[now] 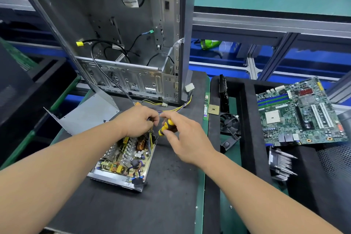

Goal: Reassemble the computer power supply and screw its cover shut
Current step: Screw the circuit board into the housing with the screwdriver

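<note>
Single head-worn wide-angle view, looking forward and steeply down onto the table (171, 205) from close above. Both forearms enter from the bottom edge. Straight lines bow toward the frame's borders. No second view.

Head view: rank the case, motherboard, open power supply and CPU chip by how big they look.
1. case
2. motherboard and power supply: look about alike; the supply is partly under the left hand and nearer the camera, so unranked
3. CPU chip
</note>
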